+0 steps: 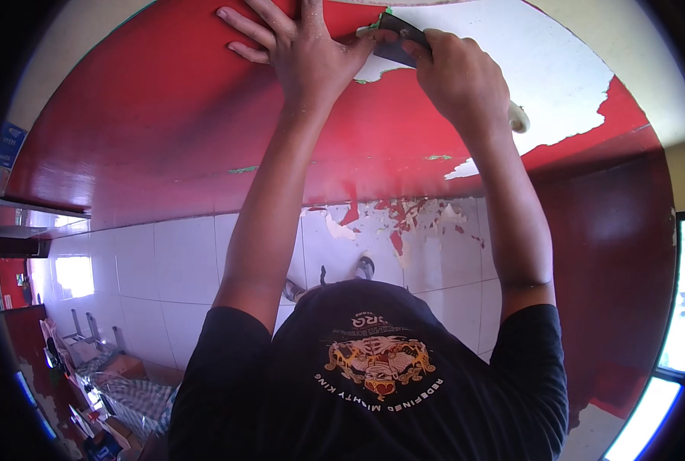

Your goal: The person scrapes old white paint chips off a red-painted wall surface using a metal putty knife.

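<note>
My right hand (463, 78) grips a dark, wide flat blade (399, 40), seemingly a scraper or cleaver; a pale rounded handle end (518, 117) shows past the wrist. The blade lies against a wall at the border between red paint (204, 109) and a bare white patch (550, 75). Green traces line part of that ragged border. To the left, my left hand (313, 57) is spread over the red paint, its thumb reaching to the blade's left edge. Whether the thumb presses on the blade or the wall, I cannot tell.
Paint flakes (400, 222) lie on the white tiled floor (187, 259) at the wall's foot, near my feet (365, 267). Boxes and a checkered cloth (140, 395) stand at the lower left. A dark red wall (601, 259) and bright windows (645, 418) are at the right.
</note>
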`<state>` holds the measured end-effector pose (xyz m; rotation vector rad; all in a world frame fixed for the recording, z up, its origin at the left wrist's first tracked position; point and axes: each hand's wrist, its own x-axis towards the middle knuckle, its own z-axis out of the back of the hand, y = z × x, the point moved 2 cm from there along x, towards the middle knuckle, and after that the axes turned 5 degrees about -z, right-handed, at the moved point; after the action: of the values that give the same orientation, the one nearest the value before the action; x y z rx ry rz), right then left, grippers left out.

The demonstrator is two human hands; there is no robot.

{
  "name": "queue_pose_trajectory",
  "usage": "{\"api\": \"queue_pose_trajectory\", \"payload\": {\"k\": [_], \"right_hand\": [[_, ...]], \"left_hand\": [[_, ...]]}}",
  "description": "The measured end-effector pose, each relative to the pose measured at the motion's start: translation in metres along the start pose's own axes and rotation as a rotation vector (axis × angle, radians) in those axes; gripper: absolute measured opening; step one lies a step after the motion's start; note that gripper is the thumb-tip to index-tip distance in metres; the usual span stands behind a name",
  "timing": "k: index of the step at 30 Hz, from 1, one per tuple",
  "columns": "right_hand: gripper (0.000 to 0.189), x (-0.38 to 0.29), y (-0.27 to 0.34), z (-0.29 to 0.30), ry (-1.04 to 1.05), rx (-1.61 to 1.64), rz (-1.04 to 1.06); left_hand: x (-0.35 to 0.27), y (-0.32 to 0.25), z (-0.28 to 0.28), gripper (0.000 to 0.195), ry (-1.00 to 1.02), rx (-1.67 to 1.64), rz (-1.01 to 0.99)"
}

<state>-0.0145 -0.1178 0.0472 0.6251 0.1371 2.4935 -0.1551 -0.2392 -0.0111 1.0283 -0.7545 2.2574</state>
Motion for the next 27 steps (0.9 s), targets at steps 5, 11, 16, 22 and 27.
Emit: {"api": "queue_pose_trajectory", "payload": {"k": [5,11,16,22,27], "right_hand": [[0.039,-0.008,-0.01,-0.028,-0.026,0.135,-0.006],[0.04,-0.014,-0.006,-0.041,0.02,0.407,-0.214],[0.038,-0.006,-0.005,-0.023,0.014,0.232,-0.142],[0.037,-0.001,-0.007,-0.017,0.013,0.099,0.013],[0.043,-0.018,-0.003,-0.045,-0.001,0.452,-0.222]], "left_hand": [[0.0,-0.004,0.007,0.13,0.001,-0.072,0.001],[0.0,-0.009,0.015,0.129,0.1,-0.082,0.039],[-0.001,-0.007,0.011,0.128,0.089,-0.08,0.034],[0.0,-0.001,0.007,0.128,0.06,-0.043,0.038],[0.0,-0.006,0.012,0.128,0.121,-0.052,0.029]]}}
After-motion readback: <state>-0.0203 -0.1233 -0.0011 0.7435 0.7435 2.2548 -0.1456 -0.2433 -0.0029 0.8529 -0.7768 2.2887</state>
